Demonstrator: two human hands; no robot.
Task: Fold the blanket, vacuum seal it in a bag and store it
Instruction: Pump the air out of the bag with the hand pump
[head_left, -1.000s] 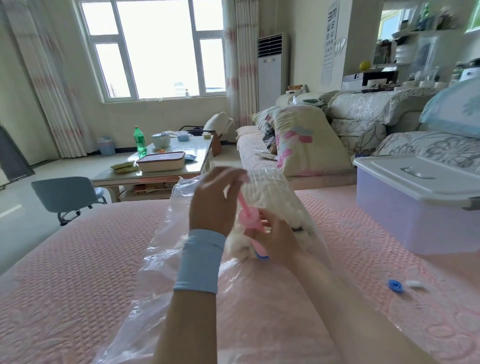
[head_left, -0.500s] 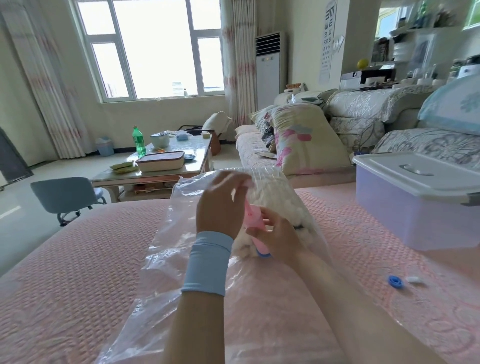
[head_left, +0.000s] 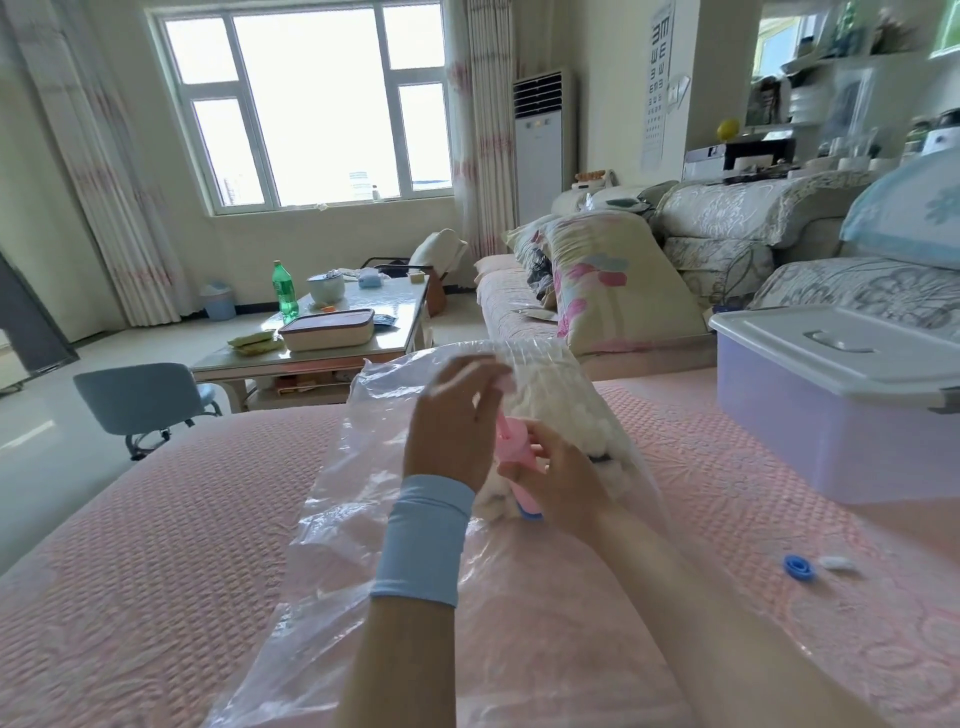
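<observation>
Though largely hidden, perhaps a pump (head_left: 514, 445).

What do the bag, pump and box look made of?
The bag looks like thin clear plastic film, glossy: it creases and glints. The pump seems to be hard pink plastic, smooth, with a blue tip. The box looks like rigid plastic, with translucent lilac walls and an opaque white lid.

I get bright daylight from the large white-framed window (head_left: 306, 104), blown out; edges bow, cluttered white shelves (head_left: 831, 88) look blurred.
</observation>
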